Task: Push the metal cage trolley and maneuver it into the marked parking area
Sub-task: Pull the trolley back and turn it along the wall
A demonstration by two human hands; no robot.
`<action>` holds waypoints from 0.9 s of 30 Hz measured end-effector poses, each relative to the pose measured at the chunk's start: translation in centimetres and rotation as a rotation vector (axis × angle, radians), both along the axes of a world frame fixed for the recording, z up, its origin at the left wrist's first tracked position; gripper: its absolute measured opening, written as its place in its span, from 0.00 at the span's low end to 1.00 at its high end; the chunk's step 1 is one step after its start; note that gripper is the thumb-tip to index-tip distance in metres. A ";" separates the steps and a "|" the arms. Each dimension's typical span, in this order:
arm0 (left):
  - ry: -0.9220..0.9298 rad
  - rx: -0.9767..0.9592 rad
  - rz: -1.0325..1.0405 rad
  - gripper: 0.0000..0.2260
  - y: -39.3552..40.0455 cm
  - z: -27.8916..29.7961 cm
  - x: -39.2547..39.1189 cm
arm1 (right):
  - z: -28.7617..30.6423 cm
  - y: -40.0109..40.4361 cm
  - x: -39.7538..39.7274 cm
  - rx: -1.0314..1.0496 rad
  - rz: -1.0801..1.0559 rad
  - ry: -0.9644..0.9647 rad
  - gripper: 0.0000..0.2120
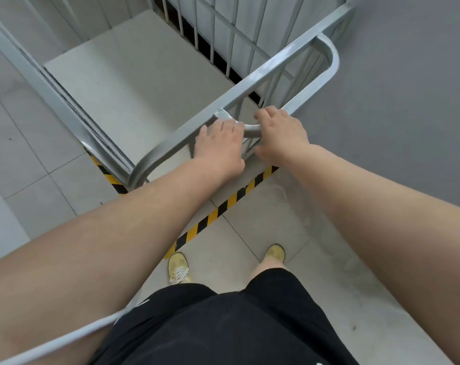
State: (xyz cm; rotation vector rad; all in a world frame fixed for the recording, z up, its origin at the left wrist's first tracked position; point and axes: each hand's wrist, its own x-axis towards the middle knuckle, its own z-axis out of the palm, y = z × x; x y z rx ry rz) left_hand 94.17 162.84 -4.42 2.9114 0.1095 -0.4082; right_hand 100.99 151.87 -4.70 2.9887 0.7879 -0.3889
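With my left hand (219, 147) and right hand (281, 137) both clenched on the trolley's handle (251, 130), I push evenly so the cage clears the striped tape (224, 205) squarely.

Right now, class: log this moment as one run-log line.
left hand on top rail | right hand gripping push handle | cage trolley beyond hazard tape | stage: parking

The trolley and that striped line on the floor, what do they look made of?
The trolley looks like grey-painted metal tubing: glossy highlights, a weld seam at the handle. The striped line seems to be yellow-and-black adhesive tape, flat and slightly scuffed, though it could be paint.
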 end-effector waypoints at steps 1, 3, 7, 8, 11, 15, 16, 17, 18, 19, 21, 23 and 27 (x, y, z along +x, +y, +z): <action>0.003 0.005 0.009 0.28 -1.0 0.0 0.9 | -0.2 -0.8 0.9 0.000 0.023 0.004 0.25; 0.017 0.031 0.039 0.28 -2.9 0.0 3.0 | -0.3 -2.4 3.0 -0.006 0.080 0.018 0.28; 0.071 0.013 0.174 0.18 -6.6 0.2 7.2 | -0.3 -5.1 7.5 -0.011 0.186 0.041 0.30; 0.078 -0.003 0.197 0.16 -7.6 0.2 8.0 | -0.3 -5.7 8.5 -0.019 0.210 0.043 0.30; 0.090 -0.079 0.276 0.15 -9.6 -0.2 10.3 | -0.7 -7.1 11.2 -0.071 0.265 0.063 0.29; 0.133 -0.108 0.321 0.15 -9.7 -1.9 14.0 | -1.6 -7.3 15.6 -0.172 0.329 0.055 0.23; 0.150 -0.116 0.322 0.16 -9.7 -2.3 15.1 | -1.8 -7.2 16.8 -0.198 0.345 0.048 0.18; 0.169 -0.125 0.322 0.16 -9.8 -2.6 16.1 | -1.9 -7.2 17.9 -0.231 0.367 0.043 0.12; 0.191 -0.139 0.324 0.15 -9.9 -2.8 17.1 | -1.9 -7.2 18.9 -0.268 0.397 0.042 0.07; 0.212 -0.162 0.333 0.14 -10.1 -3.0 18.0 | -2.0 -7.2 19.7 -0.306 0.432 0.044 0.05; 0.238 -0.226 0.365 0.12 -10.5 -3.1 19.3 | -2.1 -7.3 21.1 -0.375 0.489 0.061 0.04; 0.224 -0.250 0.371 0.10 -10.7 -3.4 20.0 | -2.0 -7.4 22.7 -0.408 0.514 0.095 0.04; 0.226 -0.203 0.353 0.07 -10.5 -3.5 20.4 | -1.5 -7.7 25.4 -0.467 0.613 0.123 0.09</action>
